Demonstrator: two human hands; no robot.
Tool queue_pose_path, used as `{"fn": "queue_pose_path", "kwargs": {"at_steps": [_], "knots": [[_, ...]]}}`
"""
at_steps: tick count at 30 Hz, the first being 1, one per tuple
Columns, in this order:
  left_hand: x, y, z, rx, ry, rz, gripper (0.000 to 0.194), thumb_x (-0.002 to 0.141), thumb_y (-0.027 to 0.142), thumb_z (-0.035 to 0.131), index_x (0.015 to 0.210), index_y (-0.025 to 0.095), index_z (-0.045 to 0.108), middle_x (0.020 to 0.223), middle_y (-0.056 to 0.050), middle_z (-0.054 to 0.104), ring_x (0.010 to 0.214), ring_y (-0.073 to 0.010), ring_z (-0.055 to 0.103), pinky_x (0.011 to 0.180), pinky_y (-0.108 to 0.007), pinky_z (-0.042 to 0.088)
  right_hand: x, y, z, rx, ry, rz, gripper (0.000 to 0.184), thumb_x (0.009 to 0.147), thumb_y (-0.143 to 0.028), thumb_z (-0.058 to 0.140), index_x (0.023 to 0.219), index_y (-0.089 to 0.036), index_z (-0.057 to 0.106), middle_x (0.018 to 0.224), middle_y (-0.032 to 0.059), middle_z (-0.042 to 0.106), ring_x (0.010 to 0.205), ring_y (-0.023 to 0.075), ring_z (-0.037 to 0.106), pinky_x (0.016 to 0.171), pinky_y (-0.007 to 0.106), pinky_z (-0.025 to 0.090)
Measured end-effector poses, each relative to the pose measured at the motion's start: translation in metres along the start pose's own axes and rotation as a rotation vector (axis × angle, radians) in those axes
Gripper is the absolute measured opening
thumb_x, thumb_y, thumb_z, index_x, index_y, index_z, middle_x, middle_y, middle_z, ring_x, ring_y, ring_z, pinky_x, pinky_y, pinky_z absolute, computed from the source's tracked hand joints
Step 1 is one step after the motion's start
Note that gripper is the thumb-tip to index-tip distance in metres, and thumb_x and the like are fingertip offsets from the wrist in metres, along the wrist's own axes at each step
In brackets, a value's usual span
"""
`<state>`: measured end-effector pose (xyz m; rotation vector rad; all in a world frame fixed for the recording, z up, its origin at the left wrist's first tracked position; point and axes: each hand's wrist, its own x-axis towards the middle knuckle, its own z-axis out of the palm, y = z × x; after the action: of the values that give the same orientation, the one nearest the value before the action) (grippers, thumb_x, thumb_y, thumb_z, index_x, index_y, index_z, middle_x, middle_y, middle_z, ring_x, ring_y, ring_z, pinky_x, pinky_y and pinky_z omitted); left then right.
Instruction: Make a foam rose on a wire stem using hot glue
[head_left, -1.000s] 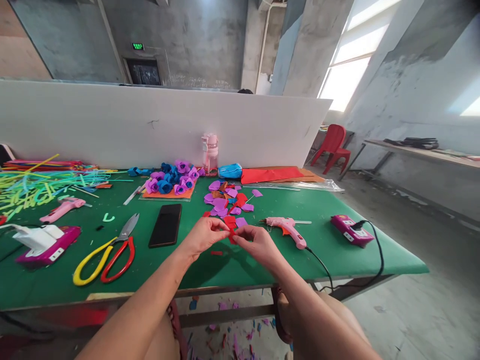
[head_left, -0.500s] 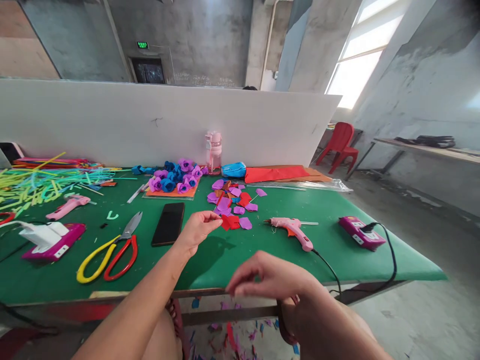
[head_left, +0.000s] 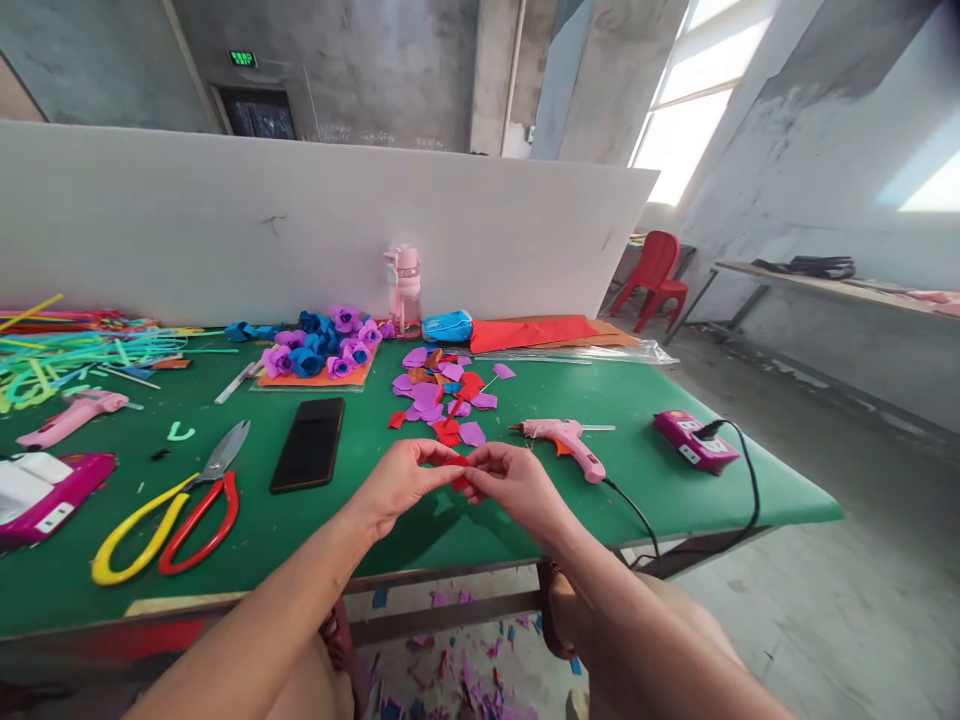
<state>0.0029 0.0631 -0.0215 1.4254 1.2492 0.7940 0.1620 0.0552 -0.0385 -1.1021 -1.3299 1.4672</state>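
Observation:
Between the fingertips of my left hand [head_left: 409, 480] and my right hand [head_left: 508, 482] is a small piece of red paper [head_left: 459, 478]. Both hands pinch it, close together above the table's front part, and the fingers hide much of it. Just beyond them lies a loose pile of purple, red, brown and blue paper petals [head_left: 427, 397]. A pink glue gun [head_left: 568, 440] rests on its side to the right of my right hand. Left of my left hand is a black phone [head_left: 307, 446].
Scissors with yellow and red handles [head_left: 199, 500] lie at the left. Purple and blue paper flowers [head_left: 319, 345] sit farther back near a pink bottle [head_left: 405, 290]. A magenta power strip [head_left: 696, 440] trails a cable at right. A white board [head_left: 315, 215] stands behind the green table [head_left: 517, 520].
My left hand has come away from the pile with a red paper piece. My right hand has risen from the table edge to meet it. The view has shifted slightly.

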Motion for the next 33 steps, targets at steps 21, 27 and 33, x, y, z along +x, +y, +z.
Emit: {"fn": "queue_pose_path", "kwargs": {"at_steps": [21,27,33], "knots": [[0.01,-0.004,-0.005,0.311,0.111,0.122,0.018,0.064,0.034,0.059,0.066,0.017,0.064,0.061,0.001,0.063,0.055,-0.0116,0.051,0.054,-0.022,0.036,-0.002,0.002,-0.155,-1.089,0.284,0.117,0.015,0.07,-0.034,0.057,0.072,-0.02,0.053,0.062,0.0007,0.062,0.058,0.0158,0.055,0.052,0.024,0.034],[0.016,-0.011,-0.004,0.292,0.103,0.138,0.017,0.063,0.032,0.058,0.065,0.016,0.064,0.064,0.0,0.063,0.062,-0.013,0.053,0.059,-0.023,0.037,0.008,0.014,-0.149,-1.058,0.394,0.058,0.009,0.07,-0.025,0.053,0.066,-0.02,0.046,0.064,0.002,0.058,0.058,0.0151,0.05,0.05,0.024,0.031],[0.012,-0.008,-0.012,0.126,-0.037,-0.008,0.022,0.059,0.035,0.065,0.065,0.014,0.061,0.059,0.002,0.057,0.049,-0.0072,0.044,0.046,-0.019,0.029,-0.001,-0.01,-0.126,-0.601,0.415,-0.076,0.031,0.07,-0.029,0.054,0.098,-0.018,0.047,0.064,-0.0028,0.057,0.054,0.0122,0.051,0.052,0.024,0.039]]}}
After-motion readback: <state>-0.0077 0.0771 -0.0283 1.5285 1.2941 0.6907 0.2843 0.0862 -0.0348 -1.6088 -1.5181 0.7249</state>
